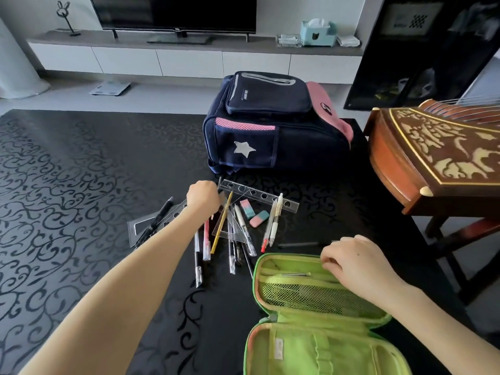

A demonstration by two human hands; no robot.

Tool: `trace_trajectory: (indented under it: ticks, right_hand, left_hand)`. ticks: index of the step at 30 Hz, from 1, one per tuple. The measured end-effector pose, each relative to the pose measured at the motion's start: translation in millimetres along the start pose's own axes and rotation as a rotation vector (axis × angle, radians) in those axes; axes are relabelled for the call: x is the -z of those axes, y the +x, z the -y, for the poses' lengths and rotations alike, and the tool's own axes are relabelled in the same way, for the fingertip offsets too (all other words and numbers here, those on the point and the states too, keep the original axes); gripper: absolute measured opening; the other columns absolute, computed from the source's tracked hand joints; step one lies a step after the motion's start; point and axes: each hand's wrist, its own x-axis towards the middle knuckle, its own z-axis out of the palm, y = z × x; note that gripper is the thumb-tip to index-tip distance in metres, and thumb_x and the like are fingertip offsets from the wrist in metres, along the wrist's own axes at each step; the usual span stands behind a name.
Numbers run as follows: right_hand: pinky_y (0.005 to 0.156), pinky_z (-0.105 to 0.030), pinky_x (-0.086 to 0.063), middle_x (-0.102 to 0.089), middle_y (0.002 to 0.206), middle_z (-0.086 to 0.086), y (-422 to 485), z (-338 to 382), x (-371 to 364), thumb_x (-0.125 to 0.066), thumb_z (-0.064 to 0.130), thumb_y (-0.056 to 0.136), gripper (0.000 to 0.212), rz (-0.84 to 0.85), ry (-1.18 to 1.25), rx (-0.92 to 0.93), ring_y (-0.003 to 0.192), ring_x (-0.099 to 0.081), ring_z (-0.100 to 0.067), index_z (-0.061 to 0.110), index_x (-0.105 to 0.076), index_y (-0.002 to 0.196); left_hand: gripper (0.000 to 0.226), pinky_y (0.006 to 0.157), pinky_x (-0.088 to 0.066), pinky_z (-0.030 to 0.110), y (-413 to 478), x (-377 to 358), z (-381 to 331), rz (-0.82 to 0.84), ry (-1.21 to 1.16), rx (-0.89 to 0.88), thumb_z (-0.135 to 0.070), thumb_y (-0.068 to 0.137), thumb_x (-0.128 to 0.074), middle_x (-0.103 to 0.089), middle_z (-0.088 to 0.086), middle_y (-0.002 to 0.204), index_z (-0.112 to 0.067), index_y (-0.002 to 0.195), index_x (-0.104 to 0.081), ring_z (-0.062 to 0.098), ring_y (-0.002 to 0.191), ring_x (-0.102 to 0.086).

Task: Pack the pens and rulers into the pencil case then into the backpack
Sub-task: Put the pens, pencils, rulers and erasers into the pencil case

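Observation:
An open green pencil case (pixel 303 299) lies at the near right of the black patterned table (pixel 81 171). My right hand (pixel 357 263) pinches the rim of its inner pocket. Several pens (pixel 207 239) and a yellow pencil (pixel 221 223) lie scattered in front of a navy and pink backpack (pixel 270 125), which is zipped shut. My left hand (pixel 204 197) is curled at the left end of a long clear stencil ruler (pixel 259 196); its fingertips are hidden. A second clear ruler (pixel 173 213) and a set square (pixel 140 228) lie under my left forearm, and a clear triangle (pixel 232 226) sits among the pens.
Two pink-and-teal erasers (pixel 247 208) lie in the pile. A thin black pen (pixel 300 244) rests just beyond the case. A carved wooden string instrument (pixel 433 147) stands at the right, close to the table edge. A TV shelf (pixel 189 41) runs along the back.

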Motion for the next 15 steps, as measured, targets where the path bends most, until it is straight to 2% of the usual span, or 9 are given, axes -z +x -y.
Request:
trace_trajectory:
  ticks: [3,5,6,9,11,12,14,15]
  right_hand:
    - [0.069,-0.025,-0.036,-0.068,0.069,0.011,-10,-6,-9,-0.071,0.031,0.079,0.008,-0.037,-0.054,-0.039,0.072,-0.060,-0.010,0.029,-0.069,0.071]
    - [0.070,-0.027,-0.036,-0.062,0.064,0.010,-18,-8,-13,-0.072,0.039,0.076,0.013,-0.023,-0.050,-0.084,0.071,-0.057,-0.011,0.028,-0.067,0.070]
    - [0.074,-0.027,-0.037,-0.058,0.067,0.011,-20,-9,-15,-0.068,0.044,0.078,0.016,-0.014,-0.029,-0.094,0.074,-0.054,-0.010,0.029,-0.067,0.074]
    - [0.083,-0.025,-0.038,-0.055,0.075,0.015,-21,-13,-13,-0.063,0.053,0.078,0.025,0.017,0.025,-0.112,0.082,-0.053,-0.008,0.031,-0.067,0.089]
    - [0.083,-0.025,-0.035,-0.057,0.079,0.014,-18,-14,-12,-0.064,0.054,0.077,0.031,0.049,0.010,-0.088,0.086,-0.054,-0.008,0.032,-0.066,0.099]
    - [0.083,-0.026,-0.034,-0.060,0.084,0.013,-18,-14,-11,-0.064,0.053,0.077,0.035,0.067,-0.014,-0.076,0.089,-0.054,-0.009,0.031,-0.065,0.104]
    - [0.084,-0.028,-0.033,-0.064,0.096,0.010,-17,-13,-10,-0.063,0.052,0.078,0.038,0.079,-0.078,-0.044,0.098,-0.054,-0.013,0.029,-0.062,0.109]
    - [0.085,-0.029,-0.033,-0.064,0.100,0.010,-17,-13,-11,-0.062,0.051,0.080,0.038,0.081,-0.108,-0.030,0.101,-0.054,-0.014,0.028,-0.061,0.110]
  left_hand:
    - [0.032,0.063,-0.038,0.034,-21,21,-19,-0.080,-0.119,-0.107,-0.012,0.087,-0.048,-0.056,0.020,0.077,-0.003,0.059,-0.039,0.037,0.078,-0.059]
    - [0.016,0.066,-0.038,0.032,-47,27,-44,-0.075,-0.187,-0.197,-0.014,0.092,-0.043,-0.052,0.013,0.076,0.000,0.084,-0.046,0.031,0.079,-0.056]
    - [0.015,0.066,-0.039,0.032,-61,24,-55,-0.052,-0.186,-0.262,-0.016,0.094,-0.041,-0.048,0.008,0.071,-0.002,0.093,-0.045,0.028,0.075,-0.054]
    - [0.018,0.052,-0.036,0.030,-107,8,-85,0.070,-0.113,-0.451,-0.015,0.094,-0.036,-0.037,0.003,0.064,-0.007,0.109,-0.043,0.019,0.057,-0.045]
    - [0.040,0.048,-0.033,0.022,-129,-4,-94,0.177,-0.024,-0.543,-0.003,0.086,-0.034,-0.030,0.019,0.071,-0.009,0.126,-0.034,0.011,0.061,-0.047]
    - [0.044,0.046,-0.032,0.022,-132,-13,-96,0.165,0.090,-0.582,0.000,0.084,-0.033,-0.030,0.022,0.074,-0.007,0.127,-0.030,0.013,0.063,-0.049]
    - [0.015,0.046,-0.032,0.032,-142,-19,-106,0.266,0.049,-0.632,-0.008,0.093,-0.036,-0.044,0.025,0.078,-0.010,0.108,-0.037,0.026,0.063,-0.055]
    - [0.007,0.050,-0.033,0.034,-142,-22,-109,0.231,0.017,-0.693,-0.015,0.096,-0.036,-0.053,0.022,0.079,-0.009,0.100,-0.039,0.030,0.065,-0.056]
